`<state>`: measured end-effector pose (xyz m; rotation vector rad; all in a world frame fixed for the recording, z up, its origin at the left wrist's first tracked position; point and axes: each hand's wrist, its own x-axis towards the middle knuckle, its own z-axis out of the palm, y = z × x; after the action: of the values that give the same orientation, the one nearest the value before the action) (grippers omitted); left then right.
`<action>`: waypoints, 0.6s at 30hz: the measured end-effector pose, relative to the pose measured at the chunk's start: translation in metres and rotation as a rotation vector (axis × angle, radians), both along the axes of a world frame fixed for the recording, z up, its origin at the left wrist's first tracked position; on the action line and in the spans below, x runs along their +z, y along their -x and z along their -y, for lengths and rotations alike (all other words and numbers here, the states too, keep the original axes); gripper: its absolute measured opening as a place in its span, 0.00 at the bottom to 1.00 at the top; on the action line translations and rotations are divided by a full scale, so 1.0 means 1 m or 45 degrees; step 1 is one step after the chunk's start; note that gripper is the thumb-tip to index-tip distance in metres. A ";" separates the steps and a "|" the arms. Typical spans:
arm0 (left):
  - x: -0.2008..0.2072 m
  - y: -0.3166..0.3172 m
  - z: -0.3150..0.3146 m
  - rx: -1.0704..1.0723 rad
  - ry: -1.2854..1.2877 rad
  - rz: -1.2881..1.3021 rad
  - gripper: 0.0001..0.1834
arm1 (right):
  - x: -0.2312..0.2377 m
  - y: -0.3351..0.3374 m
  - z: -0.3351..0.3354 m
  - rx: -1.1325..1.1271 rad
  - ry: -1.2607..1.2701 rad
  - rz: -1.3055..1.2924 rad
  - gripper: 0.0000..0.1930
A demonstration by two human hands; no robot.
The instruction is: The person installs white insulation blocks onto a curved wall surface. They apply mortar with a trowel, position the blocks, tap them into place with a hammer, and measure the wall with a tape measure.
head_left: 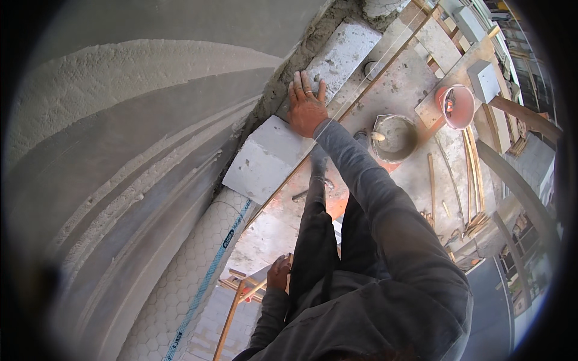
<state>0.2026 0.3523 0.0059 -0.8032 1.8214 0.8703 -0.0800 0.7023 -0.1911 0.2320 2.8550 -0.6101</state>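
Up against the grey plastered wall [120, 150], looking down from the head camera, the right hand [306, 108] is laid flat on top of a pale grey block [268, 157] sitting in the course, fingers [298, 84] spread apart and pressing, not wrapped around anything. That block sits just beside the next block [344, 51] further along, with rough mortar [289, 66] packed between the blocks and the wall. A taut string line [367, 81] runs along the outer edge of the course. The left hand [279, 272] is down low by the dark trouser leg [316, 240], near some wooden sticks [232, 307]; it looks loosely curled, but I honestly can't tell if the fingers are shut on something or just resting there. Below on the floor there's a bucket with wet mortar [394, 137] and an orange bucket [456, 106] on a board, well apart from the hands. My guess on the block: stiff, chunky, probably lightish for its size if it's the aerated sort, with crumbly corners that chip easily, and a dusty, grippy surface. I'd take it by the two long sides with both hands, not by the corners.
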 end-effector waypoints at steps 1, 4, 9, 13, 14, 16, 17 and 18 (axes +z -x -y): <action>-0.003 -0.004 0.005 0.018 -0.003 -0.011 0.29 | 0.005 0.003 0.001 -0.015 0.006 -0.070 0.36; -0.007 -0.013 0.015 0.059 -0.017 -0.042 0.30 | 0.025 -0.003 -0.002 -0.060 0.104 -0.058 0.34; 0.000 0.008 0.000 0.043 0.005 -0.023 0.31 | 0.014 -0.008 -0.004 0.062 0.086 -0.082 0.31; 0.004 0.009 0.001 0.071 0.022 -0.027 0.30 | -0.006 -0.029 -0.039 0.187 0.178 -0.321 0.31; 0.004 0.009 0.000 0.076 0.019 -0.012 0.30 | -0.010 -0.032 -0.057 0.165 0.122 -0.291 0.31; 0.001 0.006 0.005 0.060 0.043 -0.014 0.30 | -0.017 -0.031 -0.099 0.119 0.005 -0.228 0.32; 0.000 0.005 0.005 0.078 0.057 -0.016 0.30 | -0.020 -0.029 -0.118 -0.172 -0.069 -0.197 0.32; -0.001 0.005 0.006 0.097 0.071 -0.018 0.30 | -0.024 -0.028 -0.136 -0.462 -0.142 -0.165 0.32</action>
<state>0.1974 0.3458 0.0052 -0.9087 1.8443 0.8791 -0.0525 0.8383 -0.2152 0.7683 2.9973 -0.5450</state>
